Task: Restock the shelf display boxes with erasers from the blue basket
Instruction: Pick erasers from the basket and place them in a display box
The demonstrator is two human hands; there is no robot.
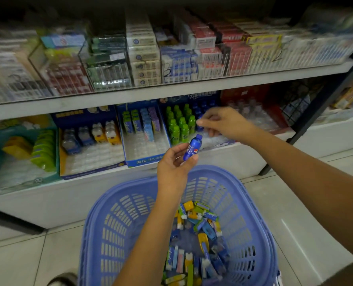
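1. The shelf (223,159): its lower tier carries the row of open display boxes I am filling.
2. The blue basket (113,196) stands on the tiled floor directly below my view. A mixed heap of loose erasers (198,234) covers its bottom, so I judge that much stock is left to place.
3. The bottle box (194,98) holds green bottle erasers (179,124) in full rows. The blue rows beside them are short, and bare clear slots show at the front right. The middle box (144,149) and the bear box (93,159) also have empty front slots. I judge the restock to be only partly done.
4. My right hand (223,122) reaches over the blue rows of the bottle box with its fingertips drawn together. Motion blur hides whether they pinch anything, so I cannot tell.
5. My left hand (175,162) is raised between the basket and the shelf edge, and it pinches one eraser between thumb and fingers.
6. The blue bottle eraser (193,148) is tilted in that pinch, in front of the bottle box and not yet seated.
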